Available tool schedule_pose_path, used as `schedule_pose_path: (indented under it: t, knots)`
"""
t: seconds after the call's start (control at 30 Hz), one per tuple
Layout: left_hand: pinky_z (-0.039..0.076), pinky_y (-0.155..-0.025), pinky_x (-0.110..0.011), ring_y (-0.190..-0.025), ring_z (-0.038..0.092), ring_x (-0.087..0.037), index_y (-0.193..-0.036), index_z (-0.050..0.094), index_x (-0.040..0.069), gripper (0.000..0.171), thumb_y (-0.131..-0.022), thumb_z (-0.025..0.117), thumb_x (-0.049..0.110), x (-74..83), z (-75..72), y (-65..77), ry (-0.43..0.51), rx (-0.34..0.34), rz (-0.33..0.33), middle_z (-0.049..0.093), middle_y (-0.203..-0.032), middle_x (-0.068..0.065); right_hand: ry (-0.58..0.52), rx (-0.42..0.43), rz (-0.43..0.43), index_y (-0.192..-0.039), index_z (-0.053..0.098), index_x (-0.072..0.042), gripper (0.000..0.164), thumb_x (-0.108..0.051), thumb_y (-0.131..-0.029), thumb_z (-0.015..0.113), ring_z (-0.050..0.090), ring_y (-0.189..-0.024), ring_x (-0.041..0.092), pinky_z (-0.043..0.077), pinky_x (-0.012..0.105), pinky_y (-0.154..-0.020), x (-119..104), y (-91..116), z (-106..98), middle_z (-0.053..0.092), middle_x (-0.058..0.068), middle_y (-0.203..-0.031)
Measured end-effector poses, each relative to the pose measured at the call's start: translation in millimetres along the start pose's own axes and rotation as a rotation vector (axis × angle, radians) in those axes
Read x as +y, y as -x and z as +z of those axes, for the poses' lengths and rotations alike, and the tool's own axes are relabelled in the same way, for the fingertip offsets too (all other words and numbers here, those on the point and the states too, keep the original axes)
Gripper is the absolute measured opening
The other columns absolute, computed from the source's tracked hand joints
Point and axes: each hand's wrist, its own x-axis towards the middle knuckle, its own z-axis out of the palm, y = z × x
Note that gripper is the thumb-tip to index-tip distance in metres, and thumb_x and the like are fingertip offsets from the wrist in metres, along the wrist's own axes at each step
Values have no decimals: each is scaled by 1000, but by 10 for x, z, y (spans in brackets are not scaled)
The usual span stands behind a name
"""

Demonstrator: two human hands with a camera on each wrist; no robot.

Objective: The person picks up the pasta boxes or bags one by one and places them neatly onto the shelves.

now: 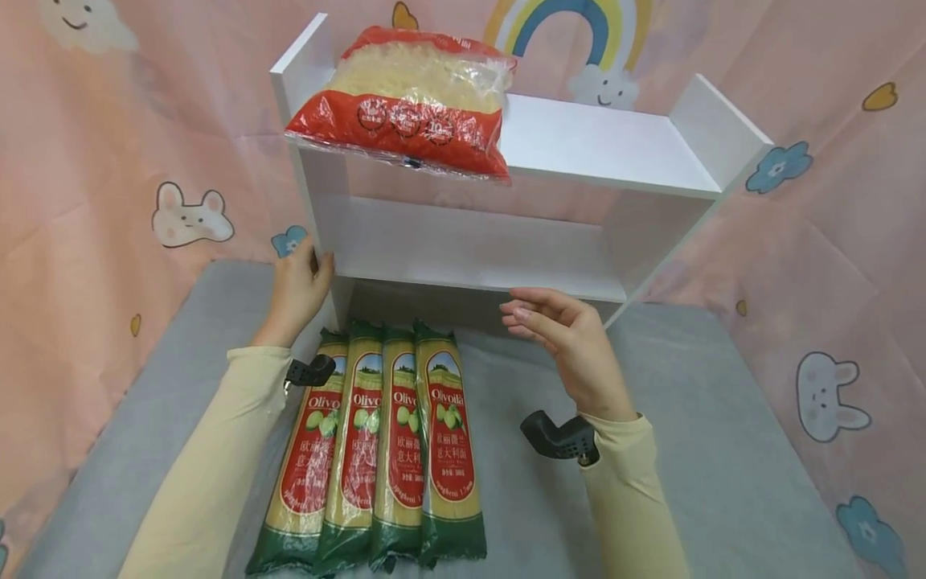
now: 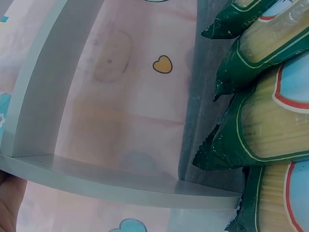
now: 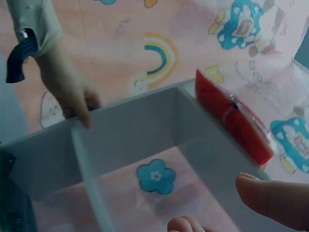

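A white two-tier shelf (image 1: pixel 463 241) stands at the back. At its left side panel, my left hand (image 1: pixel 295 291) grips the edge; the right wrist view shows the thumb of that hand (image 3: pixel 70 89) over the panel. My right hand (image 1: pixel 575 342) is held before the lower board, its fingers loosely bent with nothing in them. On the top board lies a red and clear bag of noodles (image 1: pixel 412 104), seen edge-on as a red packet (image 3: pixel 231 116) in the right wrist view. Several green-ended spaghetti packs (image 1: pixel 450 418) lie side by side in front of the shelf's left part.
A grey cloth (image 1: pixel 694 450) covers the surface under the shelf and packs. Pink printed curtains (image 1: pixel 817 241) hang behind and at both sides. Each wrist carries a black camera mount (image 1: pixel 557 434). The noodle bag overhangs the top board's front edge.
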Motion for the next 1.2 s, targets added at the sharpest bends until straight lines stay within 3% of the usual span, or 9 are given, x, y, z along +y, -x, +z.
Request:
schedule_pose_path:
  t: [0.23, 0.4, 0.73, 0.97, 1.2]
  knots:
    - [27, -48, -32, -48, 32, -17, -81, 47, -2, 13, -93, 52, 1, 5, -37, -24, -13, 24, 7, 42, -57, -11, -63, -14, 78, -123, 50, 14, 36, -4, -92, 57, 65, -91, 20, 49, 33, -86, 433, 60, 16, 66, 10, -103]
    - [27, -47, -33, -46, 32, -17, -84, 49, -2, 11, -94, 51, 2, 16, -45, -37, -19, 20, -2, 43, -57, -11, -87, -7, 167, -124, 50, 14, 37, -5, -92, 58, 65, -93, 19, 49, 34, -87, 680, 119, 33, 62, 22, -111]
    - [33, -53, -38, -54, 46, -31, -89, 50, -4, 12, -96, 50, 5, 31, -33, -57, -16, -8, -35, 49, -64, -17, -29, 2, 280, -122, 51, 16, 45, -12, -89, 64, 64, -93, 24, 48, 38, -87, 1157, 231, 104, 64, 21, -109]
    - [29, -50, -35, -51, 39, -25, -88, 50, -3, 11, -95, 51, 5, 14, -7, -41, -11, -6, -28, 47, -61, -15, -51, -35, 335, -121, 48, 20, 43, -6, -89, 61, 63, -89, 23, 48, 40, -86, 1352, 327, 181, 62, 24, -107]
    - [30, -51, -36, -52, 41, -26, -92, 52, -5, 10, -95, 51, 5, 18, 3, 0, -14, -13, -37, 49, -63, -16, -36, -41, 355, -117, 50, 20, 39, -4, -88, 61, 64, -83, 15, 50, 37, -83, 1486, 428, 207, 66, 15, -98]
